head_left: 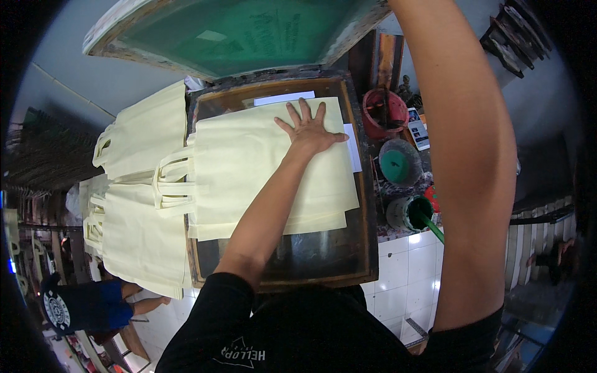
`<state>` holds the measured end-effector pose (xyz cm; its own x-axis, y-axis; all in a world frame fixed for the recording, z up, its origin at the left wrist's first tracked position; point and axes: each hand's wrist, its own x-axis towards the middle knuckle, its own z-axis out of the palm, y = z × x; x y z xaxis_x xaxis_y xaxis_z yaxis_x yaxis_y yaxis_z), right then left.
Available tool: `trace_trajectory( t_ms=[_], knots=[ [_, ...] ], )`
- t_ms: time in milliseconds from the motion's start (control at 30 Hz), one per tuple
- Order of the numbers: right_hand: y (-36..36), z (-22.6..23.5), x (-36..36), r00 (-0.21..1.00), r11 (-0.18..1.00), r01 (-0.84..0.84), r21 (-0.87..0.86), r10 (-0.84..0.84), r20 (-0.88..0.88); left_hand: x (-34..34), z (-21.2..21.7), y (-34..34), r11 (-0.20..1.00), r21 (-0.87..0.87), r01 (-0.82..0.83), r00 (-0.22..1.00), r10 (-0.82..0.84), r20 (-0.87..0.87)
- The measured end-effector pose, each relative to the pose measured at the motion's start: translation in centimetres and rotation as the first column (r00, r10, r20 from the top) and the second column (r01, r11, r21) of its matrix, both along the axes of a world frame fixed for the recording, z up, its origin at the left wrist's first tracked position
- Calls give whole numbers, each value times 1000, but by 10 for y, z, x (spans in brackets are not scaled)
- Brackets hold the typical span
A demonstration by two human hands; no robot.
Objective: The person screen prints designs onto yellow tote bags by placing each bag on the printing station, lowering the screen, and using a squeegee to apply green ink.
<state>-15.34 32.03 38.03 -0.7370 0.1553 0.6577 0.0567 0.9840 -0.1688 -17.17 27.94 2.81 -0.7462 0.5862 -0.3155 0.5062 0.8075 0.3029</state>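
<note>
My left hand (311, 133) lies flat with fingers spread on a cream cloth tote bag (249, 168). Another layer of cream fabric shows under the bag's near edge, and its handles hang past the board's left side. Beneath is a dark, wood-edged board (317, 258), with white strips (284, 98) at its far and right sides. Over the far end, a screen-printing frame (249, 34) with green mesh is tilted up. My right arm (466, 143) reaches up toward the frame's right end; that hand lies beyond the upper picture edge, so its grip is hidden.
Stacks of cream tote bags (146, 230) lie left of the board. On the right stand a red bucket (385, 112), a bowl of green ink (398, 163), an ink pot (410, 213) with a green handle, and a phone (418, 130). Another person (87, 304) is at lower left.
</note>
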Motion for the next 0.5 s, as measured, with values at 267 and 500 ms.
trace_trajectory(
  t_ms=[267, 500],
  knots=[
    [14, -5, -1, 994, 994, -89, 66, 93, -51, -1, 2, 3, 1000, -6, -9, 1000, 9, 11],
    [12, -7, 5, 994, 994, -100, 44, 102, -42, -12, 6, 12, 996, -87, 24, 999, -22, 27]
  ],
)
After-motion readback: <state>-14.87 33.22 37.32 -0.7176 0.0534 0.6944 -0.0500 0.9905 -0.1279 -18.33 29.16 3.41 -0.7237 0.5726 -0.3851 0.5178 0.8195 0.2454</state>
